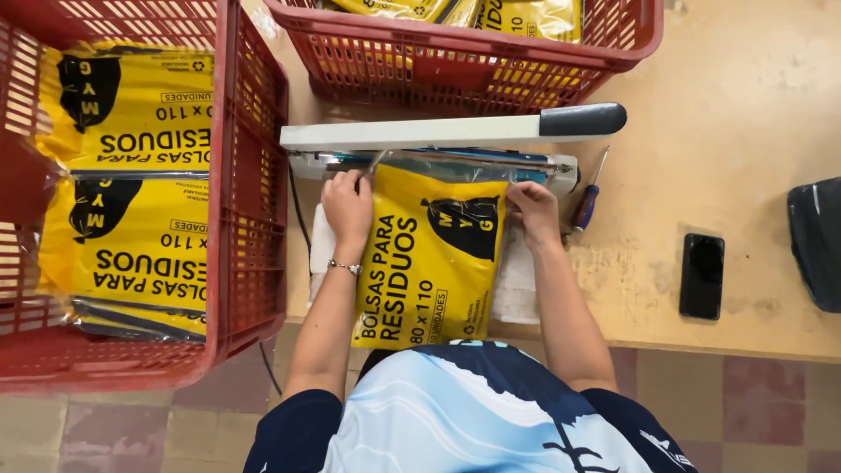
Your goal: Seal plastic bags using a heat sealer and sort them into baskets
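Left crate (254, 175): red plastic, beside the bench, holding flat yellow packets (131, 184) stacked inside.
Left hand (348, 206): fingers pressed down on the upper left corner of the yellow packet (429, 254), pinching its clear edge; a thin bracelet sits on the wrist.
Yellow packet: lies flat on the wooden bench (736, 131) between both hands, its long axis running away from the person, its clear top edge tucked under the sealer's bar.
Sealer (438, 133): a long white arm with a dark handle at the right end, raised, lying crosswise just beyond the fingertips.
Right hand (534, 210): closed on the packet's upper right corner, about as close to the sealer as the left.
Screwdriver (587, 197): just right of the right hand, near the sealer's end.
Phone (702, 275): dark, face up, well apart to the right.
Far crate (455, 61): red, behind the sealer, with more yellow packets.
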